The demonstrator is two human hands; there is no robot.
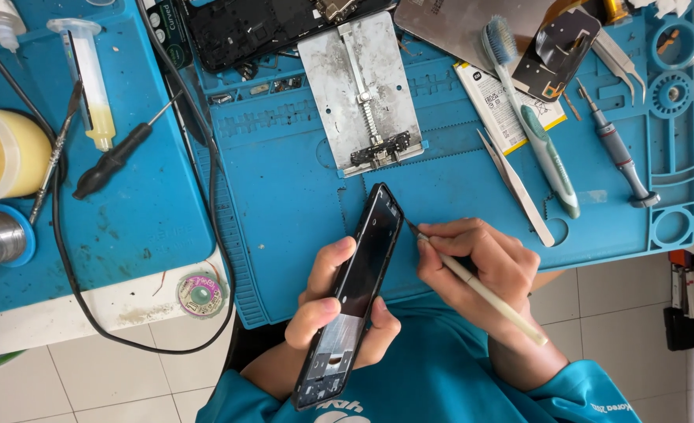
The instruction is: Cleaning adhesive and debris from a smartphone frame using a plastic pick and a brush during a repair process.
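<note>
Blue mat (pixel 284 180) — white tiled floor (pixel 88 376)

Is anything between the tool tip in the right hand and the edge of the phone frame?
Nothing visible. The right hand holds the cream-handled tool with its tip right at the edge of the phone frame, which the left hand grips.

Left hand (pixel 333 301) raised in front of the chest, fingers curled around from one side, thumb pressed in from the other, clamped firm. Wrist bent back toward the body, forearm running down into a teal sleeve. Right hand (pixel 480 262) just beside it, apart from it, closed in a pen-style pinch, thumb and index fingertips (pixel 427 237) brought together and pointing toward the left, remaining fingers tucked under. Right forearm angled down and outward, elbow bent.
</note>
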